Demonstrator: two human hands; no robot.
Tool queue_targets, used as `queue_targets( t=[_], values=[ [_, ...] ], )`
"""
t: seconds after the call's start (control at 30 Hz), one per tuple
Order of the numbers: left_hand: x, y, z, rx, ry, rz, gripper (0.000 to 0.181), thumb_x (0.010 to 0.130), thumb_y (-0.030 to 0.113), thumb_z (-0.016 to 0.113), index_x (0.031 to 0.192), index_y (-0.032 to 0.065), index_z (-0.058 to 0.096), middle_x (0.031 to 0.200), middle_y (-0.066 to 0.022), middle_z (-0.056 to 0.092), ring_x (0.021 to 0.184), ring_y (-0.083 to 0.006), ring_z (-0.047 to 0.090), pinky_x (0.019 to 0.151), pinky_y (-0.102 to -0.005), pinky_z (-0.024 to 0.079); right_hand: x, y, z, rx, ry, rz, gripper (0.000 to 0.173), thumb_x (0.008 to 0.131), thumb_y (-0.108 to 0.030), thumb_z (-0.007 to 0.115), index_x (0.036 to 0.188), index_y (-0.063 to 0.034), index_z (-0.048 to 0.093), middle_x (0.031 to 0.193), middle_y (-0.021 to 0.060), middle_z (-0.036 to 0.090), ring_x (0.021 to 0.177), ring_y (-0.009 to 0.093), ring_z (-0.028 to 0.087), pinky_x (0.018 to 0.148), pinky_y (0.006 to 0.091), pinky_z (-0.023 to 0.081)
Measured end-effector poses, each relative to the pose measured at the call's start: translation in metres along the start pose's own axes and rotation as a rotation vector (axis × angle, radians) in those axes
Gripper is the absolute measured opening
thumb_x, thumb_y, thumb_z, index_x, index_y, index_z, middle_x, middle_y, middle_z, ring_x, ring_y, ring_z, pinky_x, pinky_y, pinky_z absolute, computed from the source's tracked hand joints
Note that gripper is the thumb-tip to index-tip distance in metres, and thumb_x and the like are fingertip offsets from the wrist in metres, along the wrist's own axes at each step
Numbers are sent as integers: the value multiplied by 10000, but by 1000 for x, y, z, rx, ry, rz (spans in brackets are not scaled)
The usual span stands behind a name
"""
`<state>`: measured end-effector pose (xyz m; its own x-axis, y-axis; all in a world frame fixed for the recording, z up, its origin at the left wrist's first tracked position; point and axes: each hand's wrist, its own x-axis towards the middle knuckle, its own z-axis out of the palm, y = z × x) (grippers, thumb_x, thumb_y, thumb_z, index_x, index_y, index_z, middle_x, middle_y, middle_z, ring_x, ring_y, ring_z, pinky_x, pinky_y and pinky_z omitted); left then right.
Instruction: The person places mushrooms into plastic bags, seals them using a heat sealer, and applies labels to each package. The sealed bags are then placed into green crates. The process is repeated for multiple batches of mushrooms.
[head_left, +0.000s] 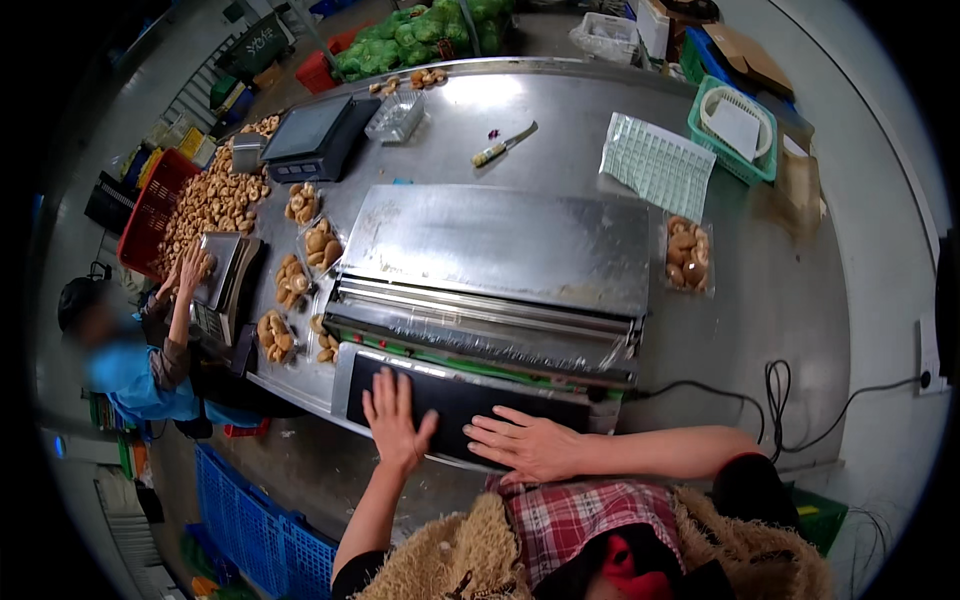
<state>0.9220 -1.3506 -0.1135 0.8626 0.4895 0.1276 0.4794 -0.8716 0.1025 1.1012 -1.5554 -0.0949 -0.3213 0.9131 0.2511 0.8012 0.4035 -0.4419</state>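
Note:
My left hand (395, 420) lies spread at the left part of the black plate (457, 409) on the front of a film wrapping machine (495, 240). Palm down, my right hand (532, 448) rests over the plate's right part with its fingers apart. Neither hand holds anything. Behind the plate, clear film stretches across the machine's rollers. Several trays of shiitake mushrooms (290, 281) stand left of the machine, some partly hidden by it. To its right lies one mushroom tray that looks film-wrapped (686, 255).
At left, a co-worker's hands (191, 266) are over a scale (220, 274), beside loose mushrooms (210, 199) and a red crate (154, 202). Farther back are another scale (311, 142), clear trays (397, 116), a knife (504, 146), a label sheet (658, 165) and green basket (731, 154). A black cable (705, 384) runs right.

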Motion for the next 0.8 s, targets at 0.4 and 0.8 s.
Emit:
queue_targets(
  t=[0.4, 0.8],
  values=[
    [4, -109, -1, -209, 8, -196, 705, 849, 378, 550, 1370, -23, 292, 1450, -220, 230, 1354, -347, 195, 1080, -492, 129, -1, -34, 7, -230, -92, 578, 701, 821, -471, 540, 1370, -76, 356, 1454, 155, 266, 1364, 277, 221, 1117, 451, 123],
    [41, -135, 1, -567, -138, -508, 652, 881, 532, 453, 1263, 4, 449, 945, -311, 608, 929, -446, 565, 819, -431, 412, -33, -38, 6, -439, 902, 1450, 298, 788, -318, 674, 710, -54, 559, 631, 65, 566, 506, 264, 530, 484, 369, 426]
  ],
)
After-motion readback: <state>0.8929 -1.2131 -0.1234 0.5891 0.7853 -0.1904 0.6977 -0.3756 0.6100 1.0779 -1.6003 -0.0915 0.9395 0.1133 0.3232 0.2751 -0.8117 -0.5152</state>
